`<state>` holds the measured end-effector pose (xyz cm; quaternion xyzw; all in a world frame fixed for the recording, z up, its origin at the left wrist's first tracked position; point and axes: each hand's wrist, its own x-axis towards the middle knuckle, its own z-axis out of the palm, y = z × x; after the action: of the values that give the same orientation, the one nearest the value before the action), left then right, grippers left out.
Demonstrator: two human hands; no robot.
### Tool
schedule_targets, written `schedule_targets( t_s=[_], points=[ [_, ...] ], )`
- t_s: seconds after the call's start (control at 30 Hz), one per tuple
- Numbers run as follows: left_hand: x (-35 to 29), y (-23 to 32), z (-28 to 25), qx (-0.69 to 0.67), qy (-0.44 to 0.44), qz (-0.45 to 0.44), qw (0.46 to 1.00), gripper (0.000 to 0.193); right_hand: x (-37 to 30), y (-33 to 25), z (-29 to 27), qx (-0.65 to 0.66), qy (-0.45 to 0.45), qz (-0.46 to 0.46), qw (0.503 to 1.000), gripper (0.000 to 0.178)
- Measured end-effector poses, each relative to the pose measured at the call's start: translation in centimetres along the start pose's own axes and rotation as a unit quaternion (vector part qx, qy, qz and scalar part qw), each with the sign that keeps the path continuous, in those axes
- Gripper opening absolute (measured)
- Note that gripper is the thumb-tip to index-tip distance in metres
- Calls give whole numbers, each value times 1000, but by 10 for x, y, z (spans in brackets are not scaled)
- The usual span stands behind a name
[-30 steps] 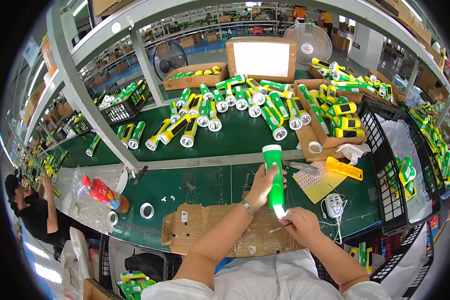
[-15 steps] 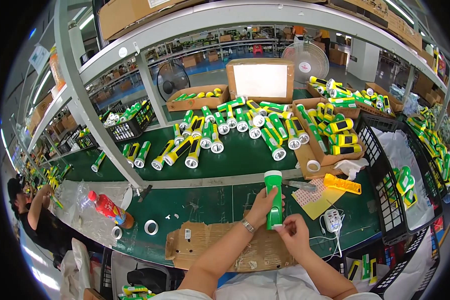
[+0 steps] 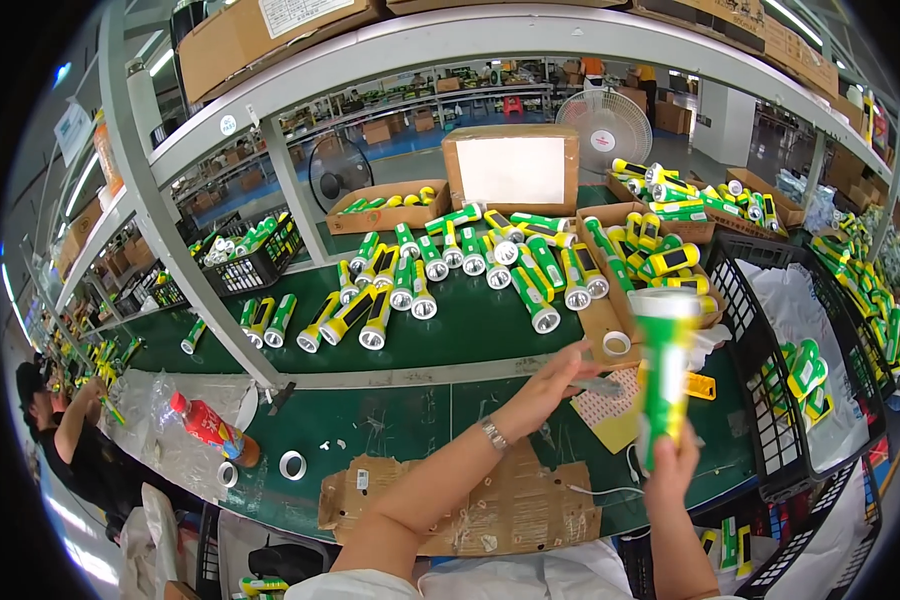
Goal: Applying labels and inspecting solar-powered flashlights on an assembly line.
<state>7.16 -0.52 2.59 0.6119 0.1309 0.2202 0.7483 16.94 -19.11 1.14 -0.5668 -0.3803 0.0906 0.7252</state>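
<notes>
My right hand [image 3: 673, 468] is closed around the lower end of a green, white and yellow flashlight [image 3: 663, 370]. The flashlight stands nearly upright, its white head at the top, and is blurred by motion. To its left is my left hand [image 3: 550, 388], fingers stretched out and nothing gripped, with a metal watch band [image 3: 493, 433] on the wrist. Under its fingertips lie a thin clear item, too indistinct to name, and a yellow sheet with small pink stickers [image 3: 608, 412]. Below my forearms rests a flattened piece of cardboard [image 3: 410, 510].
Many flashlights [image 3: 400, 285] lie on the green bench beyond a metal rail [image 3: 420, 376]. A cardboard box of flashlights [image 3: 610, 320] stands behind my right hand, a black crate [image 3: 785, 460] to the right. A red-capped bottle [image 3: 205, 430] and tape rolls [image 3: 292, 465] are at left.
My right hand has taken the flashlight and carried it right and up, turning its yellow side into view. My left hand has let go of it and opened.
</notes>
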Motion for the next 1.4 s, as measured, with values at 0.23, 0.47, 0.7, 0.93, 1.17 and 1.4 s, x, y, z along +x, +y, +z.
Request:
schedule_targets(
  t_s=[0.23,0.47,0.7,0.93,1.17,1.4],
  points=[
    [117,-74,-67,455,407,-101,786,82,64,14,-78,192,221,250,923,45],
    [144,-103,-83,509,474,-133,706,69,119,26,-168,369,227,218,875,39],
    [75,-53,-71,459,431,256,733,55,166,46,-201,465,280,157,825,26],
    [-1,0,-49,408,334,361,769,56,90,-3,-77,245,-6,156,957,27],
    [-33,13,-40,-273,122,90,950,38,-27,14,21,-380,-372,58,845,27],
    [-49,3,-28,-284,94,-7,954,41,-12,8,28,-259,-307,128,907,22]
  ],
)
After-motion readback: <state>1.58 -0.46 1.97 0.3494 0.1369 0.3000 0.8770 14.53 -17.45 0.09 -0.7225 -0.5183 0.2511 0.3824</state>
